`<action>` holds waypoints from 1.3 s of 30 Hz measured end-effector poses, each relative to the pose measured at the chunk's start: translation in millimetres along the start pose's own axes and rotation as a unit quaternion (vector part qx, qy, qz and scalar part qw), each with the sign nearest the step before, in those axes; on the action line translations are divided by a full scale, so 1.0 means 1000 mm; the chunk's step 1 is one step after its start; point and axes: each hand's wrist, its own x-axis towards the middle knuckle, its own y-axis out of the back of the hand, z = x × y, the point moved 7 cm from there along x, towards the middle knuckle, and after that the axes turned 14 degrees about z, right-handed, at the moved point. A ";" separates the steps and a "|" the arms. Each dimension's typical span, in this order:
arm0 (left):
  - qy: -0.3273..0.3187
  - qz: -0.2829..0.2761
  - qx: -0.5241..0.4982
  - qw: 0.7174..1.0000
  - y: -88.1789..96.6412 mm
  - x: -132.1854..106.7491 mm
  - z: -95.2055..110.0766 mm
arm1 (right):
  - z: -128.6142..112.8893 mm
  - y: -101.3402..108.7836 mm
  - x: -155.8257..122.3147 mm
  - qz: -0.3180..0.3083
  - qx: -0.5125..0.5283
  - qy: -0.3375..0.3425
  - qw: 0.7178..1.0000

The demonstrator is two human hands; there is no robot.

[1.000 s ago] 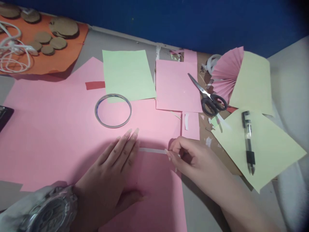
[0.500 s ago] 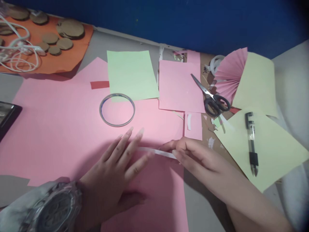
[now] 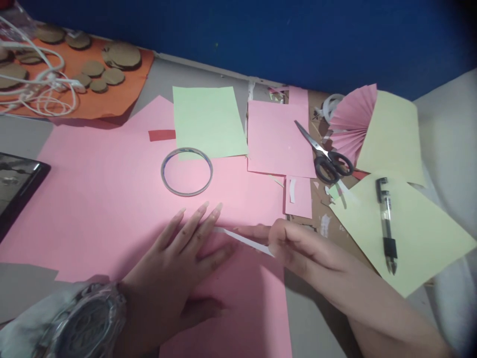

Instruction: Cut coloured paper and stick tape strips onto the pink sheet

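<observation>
My left hand (image 3: 190, 256), with a watch at the wrist, lies palm down with fingers spread on a large pink paper sheet (image 3: 93, 199). Its fingers rest over the left end of a narrow white strip (image 3: 246, 242). The strip slopes down to the right into my right hand (image 3: 298, 246), whose thumb and index finger pinch its right end. Just above my left fingertips lies a thin grey ring (image 3: 163, 174), like a nearly used-up tape roll. A light green paper square (image 3: 208, 122) sits beyond the ring, partly under its edge.
Black-handled scissors (image 3: 326, 154) lie across a pink square (image 3: 272, 136). A pen (image 3: 387, 228) rests on pale yellow paper (image 3: 428, 238), near a pleated pink fan (image 3: 354, 119). At left are a dark-framed device (image 3: 22, 184), white earphones (image 3: 48, 84) and cardboard discs (image 3: 122, 54) on orange paper.
The view has shifted slightly, bringing more of the left side in. My right hand has tilted the strip's right end a little lower; my left hand stays nearly in place.
</observation>
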 end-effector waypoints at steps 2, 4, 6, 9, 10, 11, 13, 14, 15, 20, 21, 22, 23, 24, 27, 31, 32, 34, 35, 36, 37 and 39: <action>0.000 -0.003 0.002 1.000 0.000 0.000 0.000 | -0.001 -0.004 -0.001 -0.012 0.021 -0.013 1.000; -0.007 -0.007 -0.001 1.000 -0.001 0.000 0.001 | 0.000 -0.007 -0.002 -0.022 0.039 -0.026 0.999; -0.007 -0.006 -0.001 1.000 0.000 0.000 0.001 | 0.002 -0.008 -0.002 -0.024 0.049 -0.034 0.998; 0.007 0.001 0.001 1.000 0.001 0.001 0.001 | 0.004 -0.006 -0.001 -0.019 0.050 -0.036 0.998; 0.008 0.000 0.002 1.000 0.001 0.001 0.002 | 0.005 -0.006 -0.001 -0.018 0.051 -0.036 0.998; 0.009 -0.001 0.003 1.000 0.001 0.002 0.003 | 0.006 -0.006 0.000 -0.020 0.057 -0.035 0.998; 0.013 0.000 0.009 1.000 0.001 0.002 0.004 | 0.007 -0.008 0.002 -0.039 0.092 -0.030 0.995; 0.018 0.001 0.013 1.000 0.002 0.003 0.004 | 0.008 -0.010 0.003 -0.053 0.116 -0.026 0.991; 0.023 0.001 0.017 1.000 0.002 0.003 0.003 | 0.009 -0.011 0.004 -0.066 0.142 -0.023 0.987; 0.000 -0.014 0.006 1.000 0.002 0.003 0.004 | 0.018 -0.013 0.011 -0.085 0.206 -0.013 0.975; 0.002 -0.015 0.007 1.000 0.002 0.003 0.004 | 0.020 -0.011 0.012 -0.077 0.195 -0.008 0.978; 0.009 -0.015 0.009 1.000 0.003 0.004 0.003 | 0.020 -0.008 0.012 -0.063 0.170 -0.001 0.983; 0.018 -0.016 0.014 1.000 0.003 0.004 0.003 | 0.020 -0.004 0.013 -0.046 0.136 0.006 0.990; 0.023 -0.016 0.018 0.999 0.003 0.004 0.003 | 0.020 -0.001 0.012 -0.028 0.096 0.013 0.995; 0.023 -0.017 0.031 0.999 0.003 0.003 0.004 | 0.016 0.008 0.009 -0.001 0.014 0.031 0.999; 0.008 -0.014 0.034 0.999 0.002 0.001 0.003 | 0.010 0.009 0.004 -0.009 -0.001 0.036 0.999; 0.002 -0.013 0.031 0.999 0.001 0.000 0.002 | 0.010 0.008 0.003 -0.010 -0.003 0.031 0.999; -0.008 -0.008 0.027 1.000 0.000 -0.001 0.001 | 0.011 0.009 0.002 -0.004 -0.012 0.021 1.000; -0.010 -0.004 0.026 1.000 0.000 -0.001 0.001 | 0.011 0.011 0.002 0.006 -0.022 0.019 1.000; -0.010 0.000 0.024 1.000 0.000 0.000 0.001 | 0.011 0.015 0.002 0.019 -0.038 0.020 0.999; -0.010 0.002 0.022 1.000 0.000 0.000 0.001 | 0.011 0.019 0.001 0.035 -0.060 0.021 0.997; -0.009 0.010 0.018 1.000 0.001 0.000 0.001 | 0.011 0.028 -0.001 0.060 -0.106 0.023 0.992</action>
